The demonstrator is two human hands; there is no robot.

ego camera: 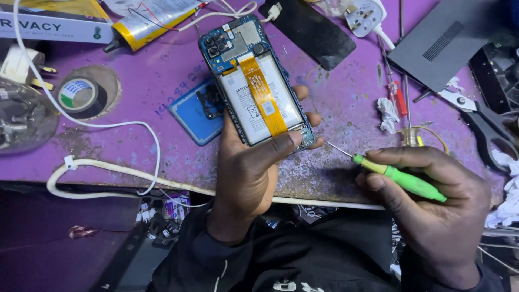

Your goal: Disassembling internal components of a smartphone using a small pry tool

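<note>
Opened phone, screwdriver at the ready

Our left hand [254, 167] grips the back-off phone [254, 81] above the purple bench [162, 146]; our right hand [427, 200], right of the phone, clasps a green screwdriver [403, 181], seemingly mid-disassembly, its tip needing a screw.

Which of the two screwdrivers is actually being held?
The green-handled screwdriver, gripped in the right hand. The red-handled screwdriver lies untouched on the purple table.

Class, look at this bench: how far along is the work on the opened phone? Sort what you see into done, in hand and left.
Done: the back is off the opened blue-framed smartphone, baring its white battery and orange ribbon cable.
In hand: the left hand grips the phone; the right hand holds a green-handled screwdriver, tip off the phone.
Left: battery and ribbon cable are still in place; a blue rectangular cover lies on the purple worktop.
</note>
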